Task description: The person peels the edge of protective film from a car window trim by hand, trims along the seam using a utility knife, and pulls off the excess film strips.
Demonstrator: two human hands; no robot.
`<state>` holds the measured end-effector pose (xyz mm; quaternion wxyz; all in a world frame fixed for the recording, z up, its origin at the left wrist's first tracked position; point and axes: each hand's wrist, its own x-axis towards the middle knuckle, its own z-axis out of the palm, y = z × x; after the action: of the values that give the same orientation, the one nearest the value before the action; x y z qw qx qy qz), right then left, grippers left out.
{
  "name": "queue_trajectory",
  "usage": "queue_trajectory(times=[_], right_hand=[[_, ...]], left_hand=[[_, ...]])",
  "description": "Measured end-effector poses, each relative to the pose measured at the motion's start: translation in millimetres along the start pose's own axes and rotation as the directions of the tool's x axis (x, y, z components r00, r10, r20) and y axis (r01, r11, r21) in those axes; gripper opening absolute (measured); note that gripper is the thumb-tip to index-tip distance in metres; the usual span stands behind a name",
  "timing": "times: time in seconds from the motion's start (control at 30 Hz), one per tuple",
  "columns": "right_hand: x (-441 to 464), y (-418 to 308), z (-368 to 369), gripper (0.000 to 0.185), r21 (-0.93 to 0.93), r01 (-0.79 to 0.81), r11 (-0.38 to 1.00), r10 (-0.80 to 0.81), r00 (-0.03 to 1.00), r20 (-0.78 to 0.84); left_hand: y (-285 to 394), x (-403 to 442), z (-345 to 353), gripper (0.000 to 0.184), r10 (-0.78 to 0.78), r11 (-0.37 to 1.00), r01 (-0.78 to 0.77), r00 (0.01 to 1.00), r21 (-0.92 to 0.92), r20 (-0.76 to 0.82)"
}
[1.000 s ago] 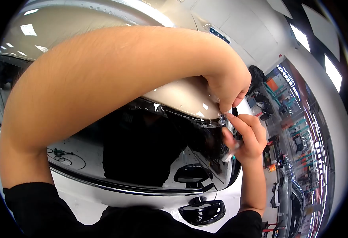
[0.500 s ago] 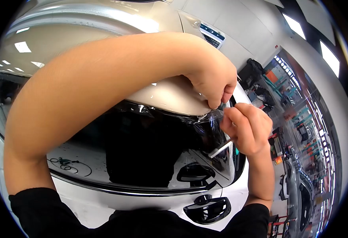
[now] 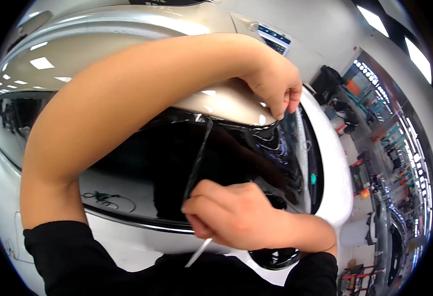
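A thin, glossy transparent film (image 3: 295,153) lies over the dark side window (image 3: 127,172) of a beige-topped, white car. My left arm reaches across the roof, and my left hand (image 3: 278,93) is closed, pinching the film by the window's upper right corner. Lower down, in front of the glass, my right hand (image 3: 236,214) is closed on a drawn-out edge of the film, which runs taut up to the window's top edge. From that same fist a slim silver tool (image 3: 198,252) sticks out downward; its other end is hidden.
Below my right forearm is the black side mirror (image 3: 275,259), partly covered. The beige roof (image 3: 123,42) curves away beyond my left arm. A box-shaped device with a panel (image 3: 274,39) stands by the wall. Shelves and workshop goods (image 3: 374,148) fill the right side.
My right hand has moved left and down from beside my left hand, drawing the film edge across the window. My left hand keeps its pinch at the corner. The view has shifted slightly.
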<state>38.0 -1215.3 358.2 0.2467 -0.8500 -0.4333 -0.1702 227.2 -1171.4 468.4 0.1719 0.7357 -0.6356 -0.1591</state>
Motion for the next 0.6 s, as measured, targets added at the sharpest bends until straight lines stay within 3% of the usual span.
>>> queue_trajectory(times=[0.1, 0.17, 0.23, 0.27, 0.33, 0.37, 0.4, 0.43, 0.47, 0.5, 0.53, 0.57, 0.6], right_hand=[[8, -19, 41, 0.019, 0.024, 0.174, 0.984, -0.175, 0.98, 0.098], [9, -32, 66, 0.016, 0.117, 0.199, 0.973, -0.219, 0.957, 0.19], [9, -35, 80, 0.024, 0.342, 0.036, 0.939, -0.18, 0.898, 0.401], [4, -37, 83, 0.021, 0.483, -0.064, 0.873, -0.155, 0.903, 0.4], [-13, -30, 79, 0.016, 0.72, -0.232, 0.654, -0.137, 0.9, 0.414], [-17, -27, 65, 0.017, 0.746, -0.327, 0.58, -0.123, 0.87, 0.477], [-24, -25, 54, 0.019, 0.8, -0.403, 0.444, -0.084, 0.87, 0.485], [-34, -24, 42, 0.016, 0.796, -0.505, 0.335, 0.008, 0.846, 0.533], [-44, -20, 32, 0.01, 0.834, -0.515, 0.2, 0.075, 0.856, 0.511], [-59, -15, 28, 0.008, 0.879, -0.478, 0.01, 0.154, 0.869, 0.471], [-71, -11, 26, 0.009, 0.922, -0.38, -0.072, 0.238, 0.891, 0.386], [-82, -7, 25, 0.01, 0.955, -0.266, -0.135, 0.318, 0.901, 0.296], [-91, -3, 25, 0.01, 0.957, -0.208, -0.201, 0.346, 0.899, 0.268]], left_hand=[[6, -12, 12, 0.03, 0.092, 0.993, -0.085, 0.992, 0.087, -0.091], [13, -35, 9, 0.027, 0.159, 0.976, -0.113, 0.954, 0.186, -0.254], [19, -71, 2, 0.025, 0.263, 0.948, -0.157, 0.876, 0.277, -0.404], [25, -95, 7, 0.025, 0.26, 0.958, -0.169, 0.849, 0.23, -0.46], [47, -160, 39, 0.026, 0.124, 0.99, -0.08, 0.88, 0.114, -0.458], [52, -185, 71, 0.023, -0.128, 0.972, 0.035, 0.908, -0.233, -0.398], [52, -209, 95, 0.026, -0.114, 0.951, 0.014, 0.945, -0.31, -0.307], [55, -229, 121, 0.036, -0.239, 0.896, 0.175, 0.965, -0.409, -0.11], [51, -249, 160, 0.048, -0.18, 0.887, 0.114, 0.978, -0.448, -0.109], [44, -263, 203, 0.056, -0.189, 0.841, 0.152, 0.982, -0.52, -0.017], [42, -272, 237, 0.059, -0.162, 0.819, 0.121, 0.986, -0.56, -0.023], [45, -280, 264, 0.06, -0.231, 0.779, 0.115, 0.967, -0.616, -0.111], [49, -288, 273, 0.052, -0.292, 0.842, 0.136, 0.929, -0.522, -0.229]])
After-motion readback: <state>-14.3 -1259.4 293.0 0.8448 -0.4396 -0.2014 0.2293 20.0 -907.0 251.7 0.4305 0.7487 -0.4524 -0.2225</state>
